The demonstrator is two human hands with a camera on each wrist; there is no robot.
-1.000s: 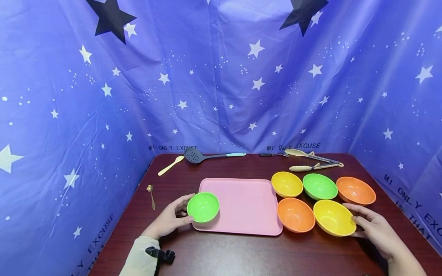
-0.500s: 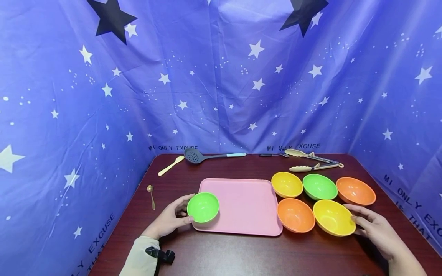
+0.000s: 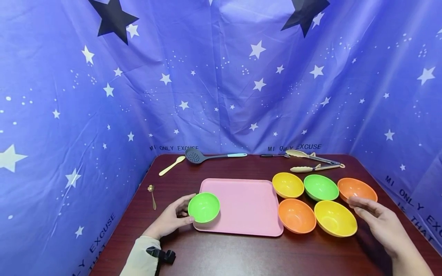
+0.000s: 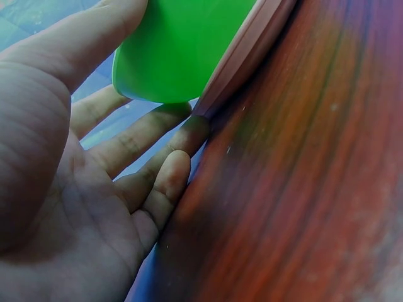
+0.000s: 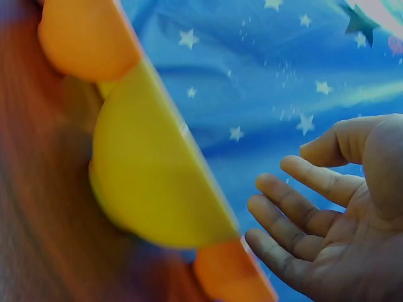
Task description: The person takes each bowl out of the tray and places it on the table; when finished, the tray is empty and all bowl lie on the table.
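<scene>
My left hand (image 3: 172,217) holds a small green bowl (image 3: 203,207) by its left side, thumb at the near edge and fingers behind. The bowl is over the left part of a pink tray (image 3: 246,207); the left wrist view shows its green wall (image 4: 182,50) close to the tray's rim. My right hand (image 3: 381,224) is raised beside the near yellow bowl (image 3: 335,218), apart from it, with relaxed fingers and nothing held. In the right wrist view a gap shows between the fingers and the yellow bowl (image 5: 154,163). The hand partly covers the right orange bowl (image 3: 357,188).
A near orange bowl (image 3: 297,216), a far yellow bowl (image 3: 288,185) and a larger green bowl (image 3: 321,187) stand right of the tray. Behind lie a skimmer (image 3: 195,156), a pale spoon (image 3: 172,165) and tongs (image 3: 315,161). A small gold spoon (image 3: 152,196) lies left.
My right hand has let go of the near yellow bowl and risen slightly to the right and away. The left hand and its green bowl have stayed in place.
</scene>
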